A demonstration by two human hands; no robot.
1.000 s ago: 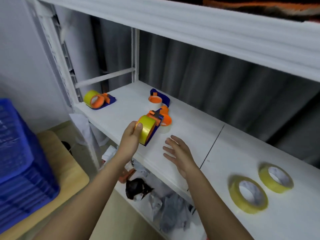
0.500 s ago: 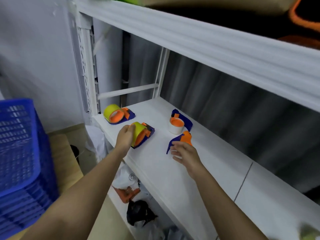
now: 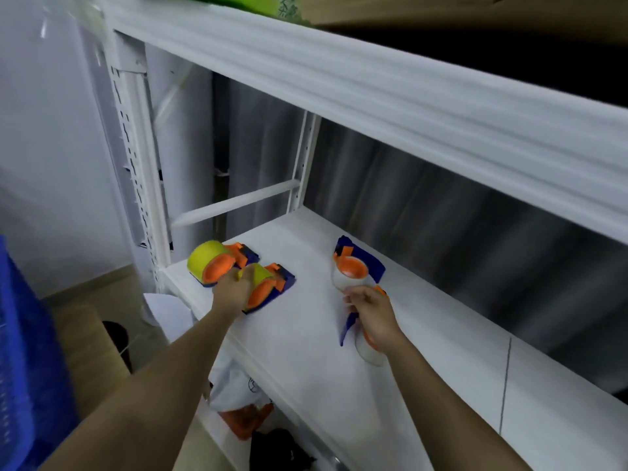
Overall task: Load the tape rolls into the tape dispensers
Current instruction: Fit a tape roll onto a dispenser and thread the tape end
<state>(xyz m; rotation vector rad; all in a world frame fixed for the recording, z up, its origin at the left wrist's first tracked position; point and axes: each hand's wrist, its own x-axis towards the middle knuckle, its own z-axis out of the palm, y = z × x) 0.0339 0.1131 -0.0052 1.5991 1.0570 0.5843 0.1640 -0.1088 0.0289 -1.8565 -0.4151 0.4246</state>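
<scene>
My left hand [image 3: 231, 291] grips a blue and orange tape dispenser [image 3: 268, 287] loaded with a yellow tape roll, resting on the white shelf [image 3: 306, 338]. Just behind it at the shelf's left end lies a second dispenser [image 3: 217, 263] holding a yellow roll. My right hand [image 3: 372, 316] is closed on an empty blue and orange dispenser [image 3: 360, 338] with a white spool, lifted slightly near the shelf's front. Another empty dispenser [image 3: 355, 266] stands behind it, orange cap up.
A white upper shelf beam [image 3: 373, 86] runs overhead. A blue crate [image 3: 23, 368] stands at the left on a wooden surface. Bags and clutter [image 3: 251, 413] fill the lower shelf. A grey curtain hangs behind the shelf.
My left hand carried the loaded dispenser left and set it down beside the first loaded one. My right hand closed on the empty dispenser and drew it nearer. The view swung left, losing the loose yellow rolls.
</scene>
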